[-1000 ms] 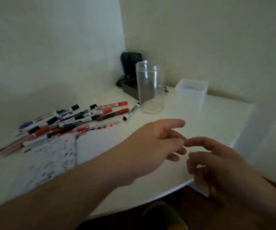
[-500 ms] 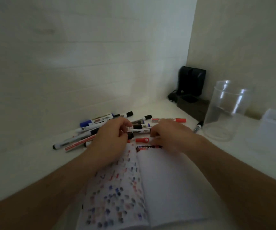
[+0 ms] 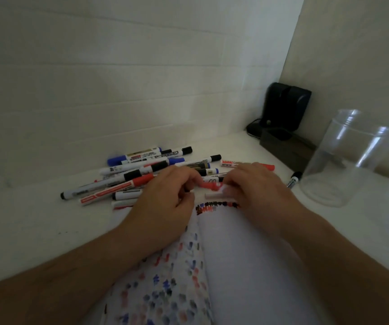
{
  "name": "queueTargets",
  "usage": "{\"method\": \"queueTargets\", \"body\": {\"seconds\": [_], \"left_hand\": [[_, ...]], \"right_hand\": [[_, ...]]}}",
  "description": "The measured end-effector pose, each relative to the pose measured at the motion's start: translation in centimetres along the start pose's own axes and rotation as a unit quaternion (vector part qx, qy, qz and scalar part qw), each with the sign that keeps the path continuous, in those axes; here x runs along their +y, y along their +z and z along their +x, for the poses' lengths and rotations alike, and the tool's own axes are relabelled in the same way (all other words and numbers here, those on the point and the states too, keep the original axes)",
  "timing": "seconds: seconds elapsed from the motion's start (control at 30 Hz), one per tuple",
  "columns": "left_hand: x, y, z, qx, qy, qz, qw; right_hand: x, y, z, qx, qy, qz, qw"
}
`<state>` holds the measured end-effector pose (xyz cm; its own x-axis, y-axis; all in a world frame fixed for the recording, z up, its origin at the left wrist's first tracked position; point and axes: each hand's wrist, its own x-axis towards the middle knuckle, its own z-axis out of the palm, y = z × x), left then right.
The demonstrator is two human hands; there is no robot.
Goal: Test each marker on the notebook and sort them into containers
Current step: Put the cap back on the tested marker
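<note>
Your hands hold a red marker (image 3: pixel 211 186) at the notebook's (image 3: pixel 247 266) top edge: left hand (image 3: pixel 165 198) pinches its red end, right hand (image 3: pixel 256 186) curls over the white barrel. The marker pile (image 3: pixel 142 174) lies at 10 o'clock, the clear jar (image 3: pixel 343 160) at 2 o'clock on the tabletop (image 3: pixel 36 226).

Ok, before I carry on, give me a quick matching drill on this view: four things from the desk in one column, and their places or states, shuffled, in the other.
Things:
1. red-capped marker
2. clear jar
3. notebook
4. black device

Places or states:
A. in the far corner against the wall
B. lying open, left page covered in test marks
C. standing empty at the right
D. between the left hand and the right hand

Pairs: 1-D, 2-C, 3-B, 4-A
</note>
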<state>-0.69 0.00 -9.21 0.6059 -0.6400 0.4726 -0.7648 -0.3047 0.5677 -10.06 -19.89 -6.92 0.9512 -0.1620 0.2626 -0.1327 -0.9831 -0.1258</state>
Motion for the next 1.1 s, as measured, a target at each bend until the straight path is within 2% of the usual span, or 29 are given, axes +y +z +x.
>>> {"method": "queueTargets", "body": {"seconds": [0.07,0.1,0.13,0.17,0.23,0.27,0.3,0.37,0.43,0.6,0.67,0.83,1.0,1.1], "left_hand": [[0.0,-0.2,-0.1,-0.012,0.008,0.002,1.000],[0.1,-0.3,-0.3,-0.026,0.028,0.018,0.999],[0.2,-0.4,-0.5,-0.049,0.052,0.048,0.996],[0.4,-0.4,-0.6,-0.076,0.075,0.081,0.991],[0.6,-0.2,-0.7,-0.122,0.091,0.120,0.981],[0.6,-0.2,-0.6,-0.137,0.080,0.122,0.980],[0.6,-0.2,-0.6,-0.150,0.069,0.115,0.980],[0.5,-0.3,-0.4,-0.164,0.057,0.098,0.980],[0.3,-0.3,-0.4,-0.168,0.056,0.096,0.979],[0.0,-0.1,-0.2,-0.155,0.058,0.090,0.982],[-0.3,-0.4,0.0,-0.160,0.067,0.091,0.981],[-1.1,-2.1,0.8,-0.249,0.104,0.072,0.960],[-1.4,-2.0,0.6,-0.232,0.114,0.050,0.965],[-1.5,-2.0,0.5,-0.226,0.115,0.047,0.966]], "right_hand": [[-0.5,-1.2,-0.6,0.071,0.034,0.126,0.989],[-0.8,-1.8,-0.9,0.117,0.054,0.218,0.968],[-1.0,-2.3,-1.1,0.164,0.071,0.333,0.926],[-1.1,-2.7,-1.0,0.187,0.087,0.466,0.860],[-1.1,-3.1,-0.7,0.149,0.121,0.714,0.673],[-0.8,-3.1,-0.6,0.116,0.136,0.793,0.583],[-0.5,-3.0,-0.6,0.083,0.150,0.841,0.514],[0.4,-2.7,-0.5,0.034,0.156,0.894,0.418],[1.6,-2.4,-0.6,0.018,0.144,0.919,0.367],[4.2,-2.6,-0.9,-0.033,0.037,0.948,0.315],[4.7,-2.9,-1.0,-0.035,0.020,0.950,0.309],[4.7,-3.5,-1.2,-0.006,0.005,0.949,0.314],[4.3,-3.3,-1.2,0.015,0.031,0.941,0.337],[3.8,-3.5,-1.3,0.060,0.064,0.928,0.362]]}}
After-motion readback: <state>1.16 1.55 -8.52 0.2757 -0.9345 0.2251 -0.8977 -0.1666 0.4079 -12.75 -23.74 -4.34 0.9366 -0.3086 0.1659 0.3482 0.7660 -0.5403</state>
